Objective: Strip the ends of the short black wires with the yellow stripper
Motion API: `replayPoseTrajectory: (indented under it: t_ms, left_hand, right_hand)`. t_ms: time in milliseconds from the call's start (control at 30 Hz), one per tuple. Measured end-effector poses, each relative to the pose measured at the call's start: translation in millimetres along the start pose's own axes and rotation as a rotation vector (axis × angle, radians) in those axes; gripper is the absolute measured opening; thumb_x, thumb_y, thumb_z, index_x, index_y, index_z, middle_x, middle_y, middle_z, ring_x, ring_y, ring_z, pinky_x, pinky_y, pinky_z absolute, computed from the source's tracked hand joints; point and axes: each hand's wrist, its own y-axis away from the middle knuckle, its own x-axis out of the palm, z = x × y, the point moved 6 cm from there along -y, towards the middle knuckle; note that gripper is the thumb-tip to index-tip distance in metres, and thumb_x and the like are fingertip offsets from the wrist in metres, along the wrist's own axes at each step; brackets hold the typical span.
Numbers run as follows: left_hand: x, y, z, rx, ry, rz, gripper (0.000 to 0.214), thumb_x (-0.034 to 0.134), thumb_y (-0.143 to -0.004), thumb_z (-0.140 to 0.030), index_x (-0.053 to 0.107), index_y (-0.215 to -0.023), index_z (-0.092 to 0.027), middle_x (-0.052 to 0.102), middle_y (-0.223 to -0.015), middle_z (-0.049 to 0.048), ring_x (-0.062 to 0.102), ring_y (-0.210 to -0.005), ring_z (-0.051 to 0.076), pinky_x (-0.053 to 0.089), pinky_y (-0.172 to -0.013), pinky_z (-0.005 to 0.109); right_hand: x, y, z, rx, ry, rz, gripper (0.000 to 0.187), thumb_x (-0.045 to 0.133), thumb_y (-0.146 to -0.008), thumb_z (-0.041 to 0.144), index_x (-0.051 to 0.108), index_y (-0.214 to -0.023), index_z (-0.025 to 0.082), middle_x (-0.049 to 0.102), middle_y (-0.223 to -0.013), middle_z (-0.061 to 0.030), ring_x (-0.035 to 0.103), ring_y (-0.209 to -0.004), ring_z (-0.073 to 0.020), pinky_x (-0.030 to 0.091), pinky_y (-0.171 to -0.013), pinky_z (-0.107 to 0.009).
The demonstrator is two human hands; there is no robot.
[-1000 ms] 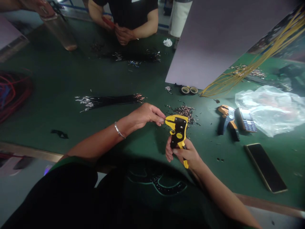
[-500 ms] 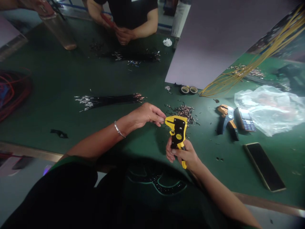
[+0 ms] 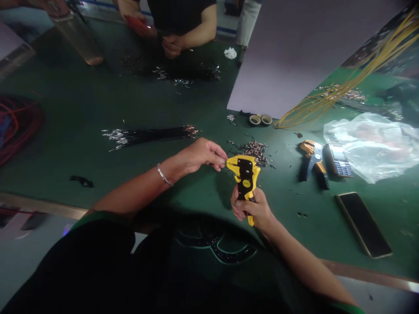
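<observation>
Stripper (image 3: 245,174) barely shifted since my last look, held upright above bench (image 3: 65,144), just near metal bits (image 3: 253,152) | right hand (image 3: 252,207) wrapped shut round grip | left hand (image 3: 203,155) fingertips at its nose, any wire unclear

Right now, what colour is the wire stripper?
The wire stripper is yellow and black, clearest in the head view.
</observation>
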Motion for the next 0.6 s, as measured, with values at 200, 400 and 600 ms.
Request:
replayPoseTrajectory:
  t_ms: [200,400,600]
  left_hand:
    - [-1.5,0,0,0.001,-0.017,-0.021,0.01,0.071,-0.063,-0.005,0.069,-0.072,-0.009,0.069,-0.06,0.0054,0.063,-0.051,0.011,0.05,-0.055,0.024]
    - [-1.8,2,-4,0.018,-0.018,-0.049,0.01,0.071,-0.063,-0.005,0.07,-0.072,-0.009,0.069,-0.061,0.0047,0.062,-0.052,0.01,0.05,-0.057,0.025]
    - [-3.9,4,-11,0.071,-0.005,-0.097,0.012,0.074,-0.059,-0.006,0.07,-0.071,-0.009,0.069,-0.064,0.004,0.063,-0.057,0.011,0.052,-0.061,0.026]
  right_hand:
    - [-1,-4,1,-0.001,-0.018,0.037,0.016,0.07,-0.07,0.016,0.057,-0.08,0.016,0.053,-0.053,0.0047,0.046,-0.039,-0.0094,0.041,-0.038,-0.024]
    - [-2,-7,5,-0.044,-0.031,0.059,0.022,0.071,-0.068,0.017,0.058,-0.085,0.015,0.054,-0.063,0.0021,0.05,-0.047,-0.0117,0.044,-0.046,-0.029]
    - [-3,-9,8,-0.058,-0.043,0.041,0.03,0.071,-0.064,0.019,0.059,-0.091,0.016,0.056,-0.07,-0.0005,0.053,-0.06,-0.0165,0.047,-0.058,-0.035]
